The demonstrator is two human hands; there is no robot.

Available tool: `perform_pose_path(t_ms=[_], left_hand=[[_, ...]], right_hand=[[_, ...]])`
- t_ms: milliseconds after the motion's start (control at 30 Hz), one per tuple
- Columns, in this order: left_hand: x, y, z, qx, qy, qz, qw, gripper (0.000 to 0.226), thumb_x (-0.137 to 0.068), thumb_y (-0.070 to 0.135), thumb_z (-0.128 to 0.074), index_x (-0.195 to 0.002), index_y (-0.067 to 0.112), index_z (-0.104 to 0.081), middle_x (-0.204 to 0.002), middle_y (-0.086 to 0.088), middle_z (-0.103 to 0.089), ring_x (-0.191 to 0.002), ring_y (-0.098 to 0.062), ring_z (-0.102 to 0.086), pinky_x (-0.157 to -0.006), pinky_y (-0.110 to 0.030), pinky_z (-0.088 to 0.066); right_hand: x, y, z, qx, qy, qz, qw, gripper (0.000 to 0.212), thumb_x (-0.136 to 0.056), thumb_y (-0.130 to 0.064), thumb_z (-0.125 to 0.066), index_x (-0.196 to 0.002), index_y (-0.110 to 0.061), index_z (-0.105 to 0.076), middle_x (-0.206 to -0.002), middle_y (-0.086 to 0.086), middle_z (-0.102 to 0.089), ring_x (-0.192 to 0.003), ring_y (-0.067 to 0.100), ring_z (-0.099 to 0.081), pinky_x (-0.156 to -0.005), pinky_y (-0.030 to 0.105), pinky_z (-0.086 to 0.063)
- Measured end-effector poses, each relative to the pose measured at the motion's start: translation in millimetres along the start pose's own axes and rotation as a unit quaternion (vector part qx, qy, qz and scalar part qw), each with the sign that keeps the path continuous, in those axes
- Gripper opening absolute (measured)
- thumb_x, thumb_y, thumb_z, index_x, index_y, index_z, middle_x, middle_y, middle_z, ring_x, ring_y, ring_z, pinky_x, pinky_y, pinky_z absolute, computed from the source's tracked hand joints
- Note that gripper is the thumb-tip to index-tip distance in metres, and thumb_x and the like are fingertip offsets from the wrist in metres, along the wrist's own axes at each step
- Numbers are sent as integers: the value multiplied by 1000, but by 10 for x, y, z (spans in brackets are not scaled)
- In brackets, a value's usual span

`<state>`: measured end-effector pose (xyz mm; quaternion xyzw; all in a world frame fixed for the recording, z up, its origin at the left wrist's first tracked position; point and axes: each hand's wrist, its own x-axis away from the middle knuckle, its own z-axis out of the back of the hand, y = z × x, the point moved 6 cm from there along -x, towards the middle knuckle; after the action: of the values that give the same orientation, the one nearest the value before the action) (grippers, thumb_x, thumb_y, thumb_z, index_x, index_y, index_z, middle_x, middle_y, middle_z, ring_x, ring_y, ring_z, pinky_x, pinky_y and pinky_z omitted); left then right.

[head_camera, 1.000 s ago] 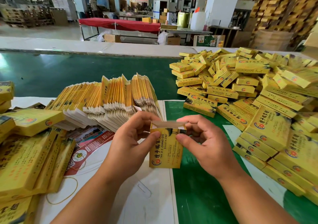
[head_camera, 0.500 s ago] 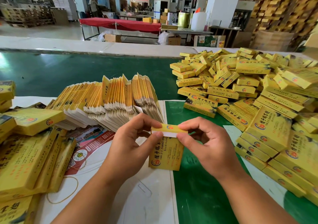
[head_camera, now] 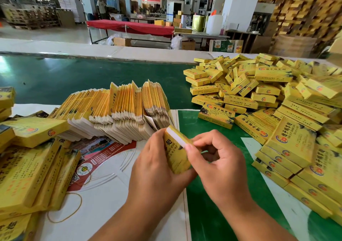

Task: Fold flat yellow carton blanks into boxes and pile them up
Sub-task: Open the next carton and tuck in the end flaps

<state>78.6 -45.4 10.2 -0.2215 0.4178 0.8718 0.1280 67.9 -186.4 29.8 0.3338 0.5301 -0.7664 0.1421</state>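
We cup the box (head_camera: 175, 153) in our left hand (head_camera: 157, 168); our right hand (head_camera: 220, 163) pinches its top flap, which should tuck squarely, without creasing.

The carton blanks (head_camera: 118, 109) are glossy yellow printed card with matt white edges; the counter (head_camera: 74, 79) at twelve o'clock has smooth, faintly shiny green covering.

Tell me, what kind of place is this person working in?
Probably a factory packing hall. A row of flat carton blanks stands on the green table, a big pile of folded yellow boxes lies to the right, and both hands hold one box. Pallets and machines fill the background.
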Motion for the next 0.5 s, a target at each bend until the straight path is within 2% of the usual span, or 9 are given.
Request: perform_pose_path(t_ms=[67, 100, 167, 233, 267, 400, 500], left_hand=[[-14, 6, 13, -28, 2, -20, 999, 68, -64, 57, -69, -121, 32, -42, -98, 18, -52, -84, -1, -49, -66, -16, -42], [-18, 6, 14, -37, -2, -27, 999, 67, -64, 54, -70, -121, 31, -44, -99, 17, -53, -87, -4, -51, -69, -20, -46], [-25, 21, 14, -53, -12, -38, 998, 71, -61, 52, -69, -123, 31, -43, -103, 18, -52, -92, -5, -51, -75, -21, -46], [-28, 41, 15, -61, -20, -47, 997, 75, -58, 52, -69, -124, 33, -39, -104, 20, -47, -94, -3, -48, -77, -19, -42], [-29, 50, 16, -62, -24, -51, 996, 76, -58, 52, -71, -124, 34, -38, -104, 21, -45, -94, -2, -45, -77, -16, -40], [-23, 88, 33, -75, -23, -61, 995, 76, -59, 59, -64, -125, 34, -36, -103, 23, -40, -91, 6, -36, -75, -7, -31], [-19, 106, 33, -86, -21, -63, 994, 74, -62, 62, -57, -126, 31, -36, -103, 21, -40, -91, 6, -32, -75, -8, -31]], right_hand=[[8, 16, -44, -17, -21, -31, 999, 18, -83, -33, -70, -76, -17, -64, -80, -6, -70, -72, 18, -69, -58, 36, -58], [5, 24, -60, -21, -28, -44, 998, 17, -83, -34, -71, -78, -19, -65, -80, -6, -71, -71, 17, -70, -58, 34, -58], [-3, 39, -63, -38, -33, -64, 997, 9, -84, -30, -73, -84, -22, -69, -78, -8, -72, -70, 12, -70, -57, 24, -57], [-18, 38, -25, -53, -23, -67, 996, 3, -86, -25, -70, -85, -22, -72, -74, -10, -72, -67, 6, -69, -57, 15, -52], [-25, 40, -1, -51, -15, -67, 996, 5, -86, -24, -69, -84, -23, -72, -73, -10, -72, -65, 6, -68, -56, 15, -52], [-27, 63, 56, -43, 3, -81, 996, 9, -87, -26, -68, -80, -22, -73, -70, -4, -71, -62, 13, -66, -52, 29, -55], [-21, -3, 46, -23, 5, -56, 998, 8, -87, -24, -72, -79, -24, -74, -71, -9, -72, -64, 8, -68, -54, 17, -53]])
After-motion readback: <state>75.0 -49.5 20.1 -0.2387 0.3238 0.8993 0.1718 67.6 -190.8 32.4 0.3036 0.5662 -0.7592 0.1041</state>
